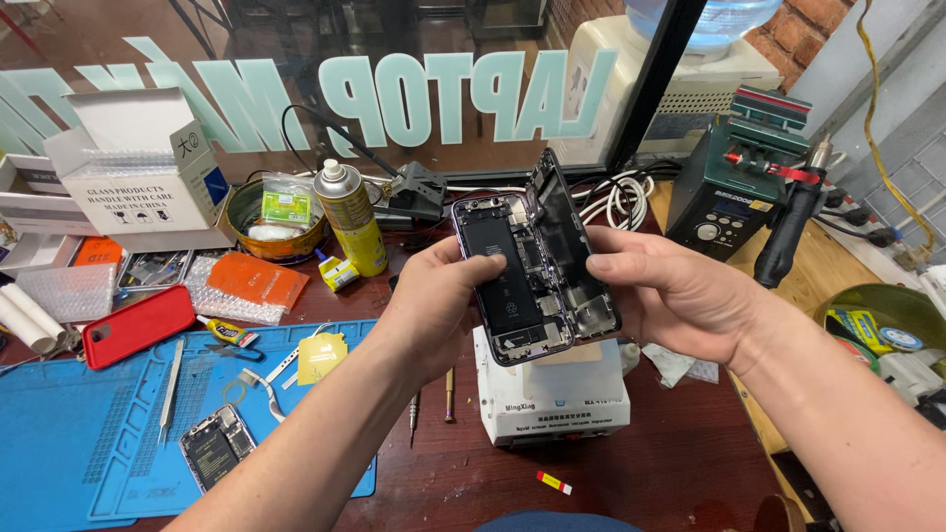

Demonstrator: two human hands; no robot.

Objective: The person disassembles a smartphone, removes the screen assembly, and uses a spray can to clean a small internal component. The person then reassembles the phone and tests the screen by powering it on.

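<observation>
— Forearms came into the picture from below, and we saw both hands up over the white box-shaped machine. What were they doing?

— Our left hand gripped the body of the opened phone, thumb across the black battery. Our right hand pinched the screen panel, swung open like a book cover, both above the dark wooden table.

— What could have gone wrong?

— We judged that opening the panel too wide might tear the thin cables at the hinge side, though we could not really see them. A slipping grip would drop the phone onto the machine.

— And the counts?

— We counted two phones: this one and a second opened phone on the blue mat. One red case, one yellow spray can, one pair of tweezers.
</observation>
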